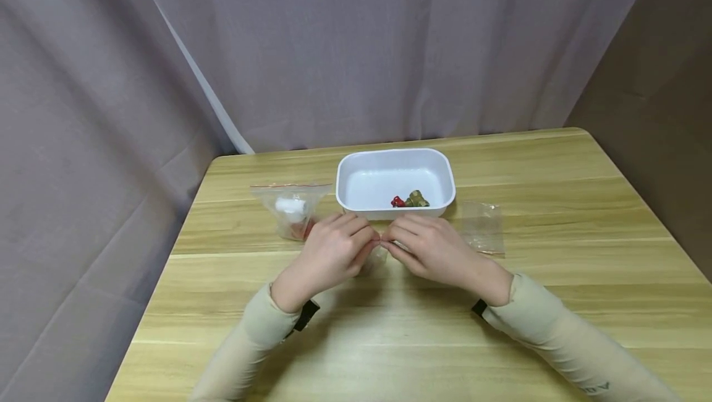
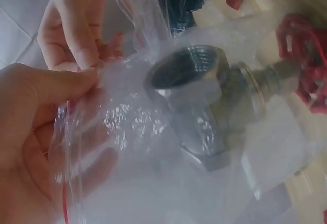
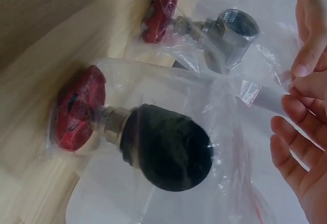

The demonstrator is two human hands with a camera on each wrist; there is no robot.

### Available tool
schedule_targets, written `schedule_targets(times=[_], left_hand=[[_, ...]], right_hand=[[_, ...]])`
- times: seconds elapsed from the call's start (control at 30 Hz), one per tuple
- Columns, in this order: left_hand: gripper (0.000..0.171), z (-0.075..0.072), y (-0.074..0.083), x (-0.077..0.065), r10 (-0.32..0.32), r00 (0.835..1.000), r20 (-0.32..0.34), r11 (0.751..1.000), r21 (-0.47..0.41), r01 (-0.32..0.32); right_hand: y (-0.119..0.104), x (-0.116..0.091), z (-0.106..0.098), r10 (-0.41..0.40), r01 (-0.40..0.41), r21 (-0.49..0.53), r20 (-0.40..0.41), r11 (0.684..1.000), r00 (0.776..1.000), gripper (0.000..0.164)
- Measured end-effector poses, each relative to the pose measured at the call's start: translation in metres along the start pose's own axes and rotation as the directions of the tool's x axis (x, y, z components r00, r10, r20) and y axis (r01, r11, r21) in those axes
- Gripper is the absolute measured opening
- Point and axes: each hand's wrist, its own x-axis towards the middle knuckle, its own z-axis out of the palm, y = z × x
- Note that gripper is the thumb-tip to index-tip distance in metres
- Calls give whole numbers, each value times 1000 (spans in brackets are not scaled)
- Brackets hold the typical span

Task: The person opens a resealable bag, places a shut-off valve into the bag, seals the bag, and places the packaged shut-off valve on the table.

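Note:
Over the table, in front of the tray, my left hand [image 1: 336,247] and right hand [image 1: 431,247] meet fingertip to fingertip. Both pinch the edge of a clear zip bag [image 1: 374,261]. Through its film the left wrist view shows a silver valve [image 2: 202,127] with a red handwheel [image 2: 306,63]. Two fingertips of the right hand [image 3: 306,127] meet at the bag's edge; its other fingers are apart. A second bag [image 3: 225,127], nearer the right wrist camera, has a dark-bodied valve [image 3: 168,147] and a red handwheel [image 3: 79,112] in it.
A white tray [image 1: 356,187] stands behind the hands, holding an olive-brown fitting [image 1: 416,199] and a small red part [image 1: 397,201]. At left stands a zip bag [image 1: 290,207] with white and red contents. A flat clear bag [image 1: 483,229] lies at right.

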Motion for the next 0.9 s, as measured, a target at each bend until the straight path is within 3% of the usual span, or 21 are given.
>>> schedule_targets(times=[0.4,0.77,0.9], left_hand=[[6,-2,-5,-11,23,1000,-17,999,39,-22],[6,-5,-11,-18,12,999,-39,1000,3,-12],[5,-7,-12,-17,-5,999,-35,1000,-28,4]], right_hand=[[-1,2,1,-68,69,-62,20,996,997,23],[0,1,-1,-72,74,-61,22,995,997,24],[0,2,-3,-30,30,-36,-5,999,1000,19]])
